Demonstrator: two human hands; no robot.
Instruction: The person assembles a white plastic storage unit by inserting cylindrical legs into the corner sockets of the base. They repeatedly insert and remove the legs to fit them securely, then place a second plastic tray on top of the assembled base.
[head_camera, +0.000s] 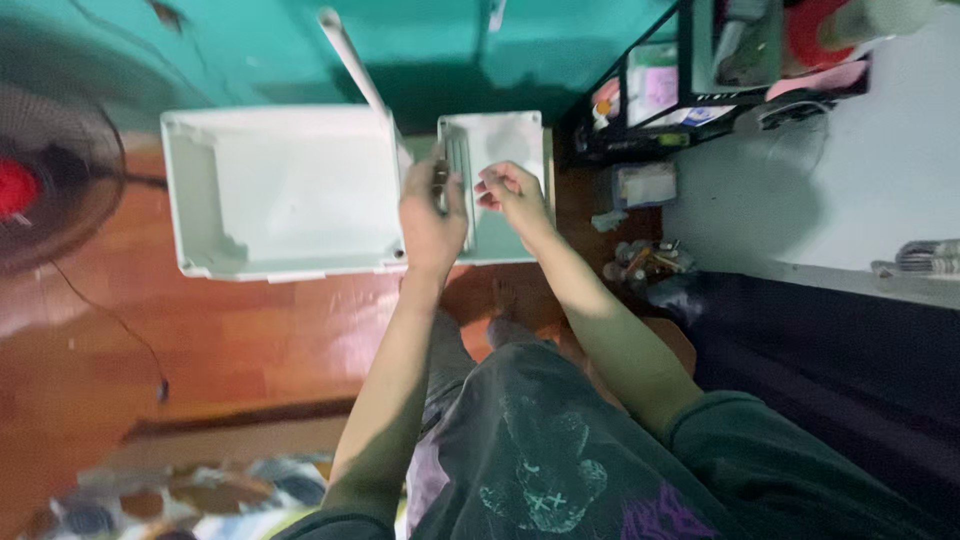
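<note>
My left hand (432, 205) clamps a small dark tool (441, 180) against the white tray (500, 135) — right hand (508, 190), fingers loosely curled, empty, steadies it beside the bigger white bin (290, 190).

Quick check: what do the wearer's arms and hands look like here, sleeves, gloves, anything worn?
Both arms are bare to the upper arm; left hand and right hand have no gloves. No watch or rings visible. Dark green short sleeves show at the shoulders.
</note>
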